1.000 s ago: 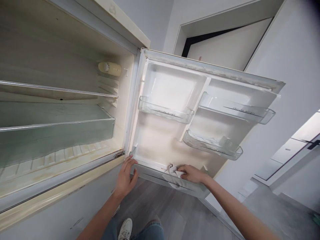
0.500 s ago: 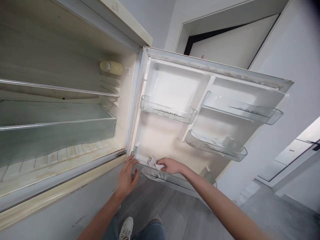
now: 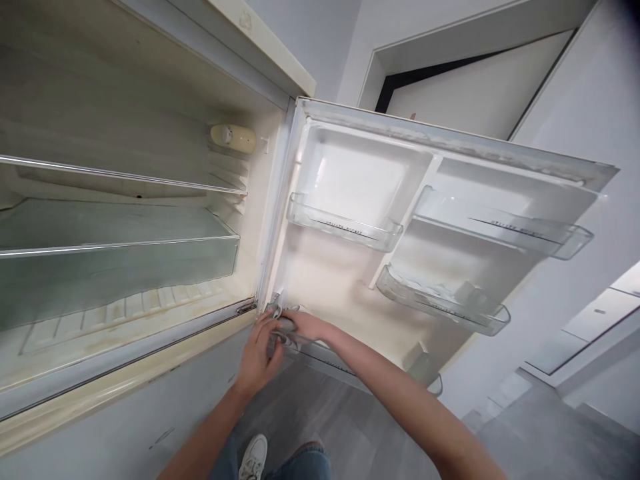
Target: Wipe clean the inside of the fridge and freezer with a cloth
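Note:
A refrigerator door (image 3: 345, 273) stands swung out with a clear bottom door bin (image 3: 345, 363) along its lower edge. My right hand (image 3: 306, 325) reaches into the hinge-side end of this bin, closed on a crumpled greyish-white cloth (image 3: 286, 325). Its fingertips are partly hidden by the cloth and the bin. Just left of it, my left hand (image 3: 257, 350) has its fingers curled over the bin's left end, thumb on the front side. The two hands almost meet at that corner.
Higher on the door sit clear bins: an upper left one (image 3: 345, 223), an upper right one (image 3: 505, 223) and a middle right one (image 3: 445, 303). The fridge interior at left has a glass shelf (image 3: 120, 177) and a translucent drawer (image 3: 120, 273). A white door (image 3: 480, 87) stands behind.
My right hand has slid the cloth left along the bottom bin into its hinge-side corner, close to my left hand. My left hand stays at the bin's end. The view has shifted slightly.

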Motion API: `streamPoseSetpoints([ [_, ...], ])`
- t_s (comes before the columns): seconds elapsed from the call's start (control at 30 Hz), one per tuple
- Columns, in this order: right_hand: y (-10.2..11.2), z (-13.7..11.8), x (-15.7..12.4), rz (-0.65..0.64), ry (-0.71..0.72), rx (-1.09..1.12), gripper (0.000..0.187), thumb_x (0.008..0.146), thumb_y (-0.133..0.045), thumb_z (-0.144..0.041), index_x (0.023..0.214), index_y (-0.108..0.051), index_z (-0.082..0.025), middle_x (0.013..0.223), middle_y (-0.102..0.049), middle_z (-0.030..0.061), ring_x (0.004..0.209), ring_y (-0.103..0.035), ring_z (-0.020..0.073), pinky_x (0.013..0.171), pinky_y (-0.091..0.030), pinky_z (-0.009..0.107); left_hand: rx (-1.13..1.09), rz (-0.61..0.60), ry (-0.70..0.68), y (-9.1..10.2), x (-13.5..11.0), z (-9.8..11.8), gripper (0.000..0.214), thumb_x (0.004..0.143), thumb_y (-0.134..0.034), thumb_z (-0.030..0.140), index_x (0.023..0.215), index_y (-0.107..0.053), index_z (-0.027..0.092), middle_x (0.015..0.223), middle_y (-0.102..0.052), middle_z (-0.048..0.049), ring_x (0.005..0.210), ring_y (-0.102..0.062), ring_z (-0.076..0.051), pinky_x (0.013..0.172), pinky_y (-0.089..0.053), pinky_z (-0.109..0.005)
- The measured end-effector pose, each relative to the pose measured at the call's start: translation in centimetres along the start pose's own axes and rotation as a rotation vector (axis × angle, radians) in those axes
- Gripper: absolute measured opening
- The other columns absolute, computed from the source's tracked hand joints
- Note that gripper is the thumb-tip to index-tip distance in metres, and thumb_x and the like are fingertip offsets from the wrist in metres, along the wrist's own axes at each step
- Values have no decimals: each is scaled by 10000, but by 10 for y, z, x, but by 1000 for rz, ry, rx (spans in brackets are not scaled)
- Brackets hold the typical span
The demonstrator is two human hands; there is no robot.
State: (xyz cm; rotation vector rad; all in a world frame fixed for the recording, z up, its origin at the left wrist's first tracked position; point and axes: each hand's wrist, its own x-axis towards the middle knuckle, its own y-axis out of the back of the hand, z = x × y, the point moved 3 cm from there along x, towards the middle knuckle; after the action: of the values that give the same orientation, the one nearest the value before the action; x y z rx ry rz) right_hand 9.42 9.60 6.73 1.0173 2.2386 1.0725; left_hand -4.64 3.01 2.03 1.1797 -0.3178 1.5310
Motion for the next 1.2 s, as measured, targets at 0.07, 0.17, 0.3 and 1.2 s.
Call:
streamPoseSetpoints([
  [0.07, 3, -1, 0, 16, -48, 95, 566, 591, -662, -164, 1157, -652, -167, 1194, -672, 80, 1084, -574, 293, 969, -405, 388, 4, 12, 11, 0, 0, 1, 247, 905, -474, 157, 1142, -471, 225, 1202, -587, -124, 1373, -413, -285, 1067, -467, -525],
  [0.17, 8, 0, 1, 92, -129, 278, 433, 503, -587, -76, 897, -716, -197, 948, -710, 3, 967, -577, 248, 931, -397, 358, 11, 15, 0, 2, 1, 3, 243, 907, -498, 172, 1142, -469, 226, 1193, -593, -122, 1358, -435, -281, 1069, -467, -524],
  [0.3, 19, 5, -4, 198, -162, 451, 297, 501, -539, -90, 740, -683, -193, 770, -670, -31, 836, -574, 190, 864, -412, 315, 10, -1, -36, 4, 2, 4, 264, 902, -489, 151, 1154, -477, 228, 1174, -615, -105, 1368, -433, -270, 1079, -467, -503],
  [1.2, 0, -32, -23, -62, -214, 786, 397, 745, -699, -419, 1054, -655, -172, 981, -696, 46, 899, -628, 187, 849, -468, 300, -83, -168, 505, 14, -113, -26, 443, 981, -326, 333, 1421, -280, 310, 1542, -293, -116, 1420, -351, -279, 1085, -430, -535],
])
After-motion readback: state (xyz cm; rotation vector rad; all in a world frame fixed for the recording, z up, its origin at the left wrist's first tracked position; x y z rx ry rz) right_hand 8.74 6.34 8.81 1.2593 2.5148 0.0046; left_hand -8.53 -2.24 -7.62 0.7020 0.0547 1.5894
